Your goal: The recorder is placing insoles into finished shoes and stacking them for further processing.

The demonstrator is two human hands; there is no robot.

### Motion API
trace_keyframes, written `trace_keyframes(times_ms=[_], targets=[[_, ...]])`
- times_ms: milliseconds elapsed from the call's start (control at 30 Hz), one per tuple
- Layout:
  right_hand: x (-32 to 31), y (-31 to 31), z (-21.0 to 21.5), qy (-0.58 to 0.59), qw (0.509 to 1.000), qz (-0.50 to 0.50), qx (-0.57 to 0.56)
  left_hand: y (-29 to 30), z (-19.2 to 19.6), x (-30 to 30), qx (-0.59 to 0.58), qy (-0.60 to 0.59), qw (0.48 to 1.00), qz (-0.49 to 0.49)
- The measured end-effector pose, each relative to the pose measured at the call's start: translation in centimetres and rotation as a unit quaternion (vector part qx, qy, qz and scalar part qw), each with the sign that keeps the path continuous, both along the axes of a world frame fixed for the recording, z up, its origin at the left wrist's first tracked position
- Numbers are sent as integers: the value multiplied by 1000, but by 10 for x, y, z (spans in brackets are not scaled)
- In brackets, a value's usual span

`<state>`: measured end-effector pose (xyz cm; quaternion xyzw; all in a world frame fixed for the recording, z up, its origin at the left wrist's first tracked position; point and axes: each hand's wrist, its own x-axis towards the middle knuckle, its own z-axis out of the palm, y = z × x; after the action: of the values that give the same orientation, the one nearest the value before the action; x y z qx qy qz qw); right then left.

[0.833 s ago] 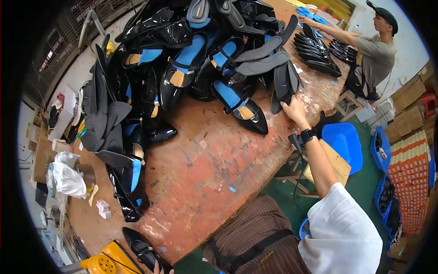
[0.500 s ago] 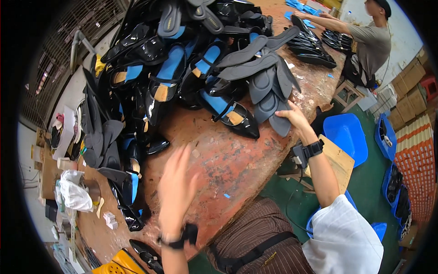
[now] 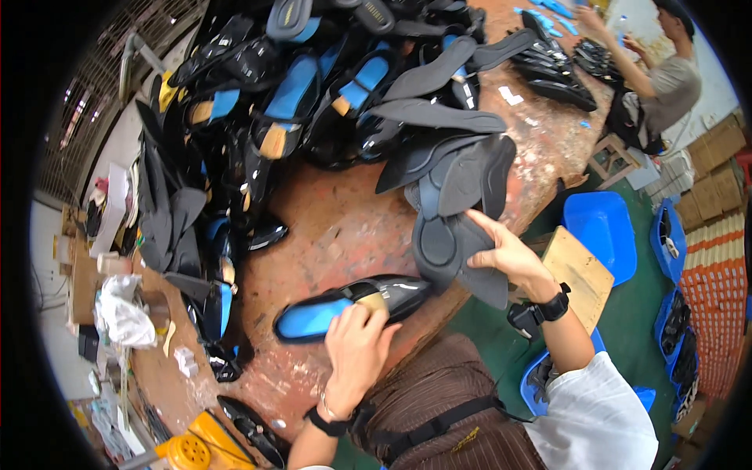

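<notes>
A black patent pointed shoe (image 3: 309, 323) with a blue lining lies near the table's front edge, its toe pointing right. My left hand (image 3: 359, 348) is closed on its near side, the fingertips at the tan patch inside. My right hand (image 3: 513, 257) grips several dark grey insoles (image 3: 439, 249) at the table's right edge, its thumb and fingers on their near ends. These insoles fan out over one another, and a few overhang the edge. More grey insoles (image 3: 439, 116) lie loose just beyond them, against a heap of black shoes (image 3: 286, 90).
Along the left side lie more grey insoles (image 3: 168, 227) and a white plastic bag (image 3: 125, 321). A yellow tool (image 3: 200, 446) sits at the lower left. At right, a wooden stool (image 3: 576, 270) and a blue tub (image 3: 601, 235) stand on the floor. A co-worker (image 3: 666, 86) works at the far right.
My left hand has moved right and taken hold of a shoe, which has come from the heap's near side to the front edge. The insoles in my right hand have shifted nearer and spread.
</notes>
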<state>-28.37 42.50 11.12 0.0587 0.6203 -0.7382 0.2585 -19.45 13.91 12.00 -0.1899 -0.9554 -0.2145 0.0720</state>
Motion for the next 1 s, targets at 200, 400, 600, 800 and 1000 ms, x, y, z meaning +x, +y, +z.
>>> trace_keyframes(times_ms=[200, 400, 600, 800, 1000], targets=[[23, -85, -7, -2, 983, 173, -58, -46, 11, 58, -170, -59, 936, 304], [20, -132, -13, -15, 973, 216, -81, -20, -2, 22, 235, -168, 912, 290], [1, -105, -4, 28, 972, 233, -7, -31, -17, 3, 596, -276, 719, 228], [3, -64, 4, 329, 836, 308, 313, -49, -14, -34, 608, -185, 741, 216], [52, -31, 5, 280, 851, 279, 345, -27, -60, -68, 344, -133, 887, 276]])
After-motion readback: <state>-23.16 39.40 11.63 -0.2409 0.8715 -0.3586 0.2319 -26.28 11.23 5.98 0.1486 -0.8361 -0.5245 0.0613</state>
